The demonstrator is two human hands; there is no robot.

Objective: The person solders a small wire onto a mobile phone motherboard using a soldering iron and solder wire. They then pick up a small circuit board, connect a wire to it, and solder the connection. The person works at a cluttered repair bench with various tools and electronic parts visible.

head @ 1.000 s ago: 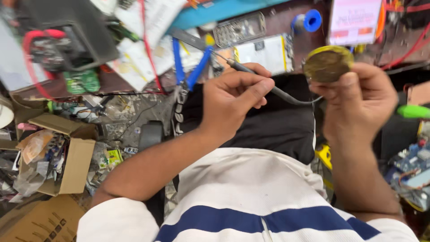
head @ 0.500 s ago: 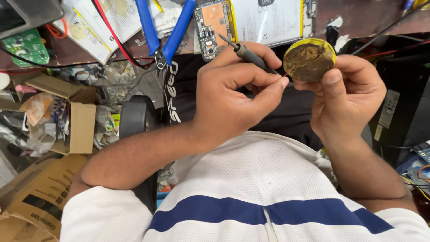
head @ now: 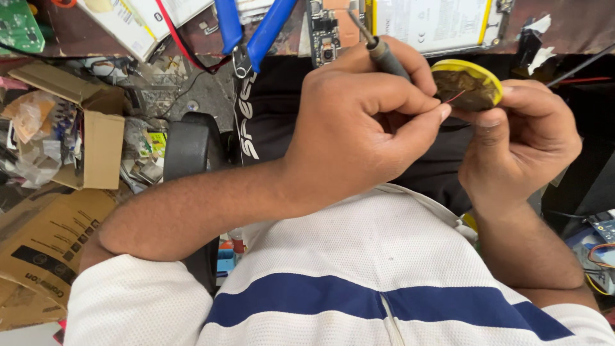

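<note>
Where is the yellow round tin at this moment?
In the head view the yellow tin is at the upper right, held in the right hand. The left hand holds a thin red wire to it, with a soldering iron.

The blue-handled pliers and the green circuit board are cut off by the top edge. The left hand hides most of the thin red wire; the soldering iron tip runs out of frame.
</note>
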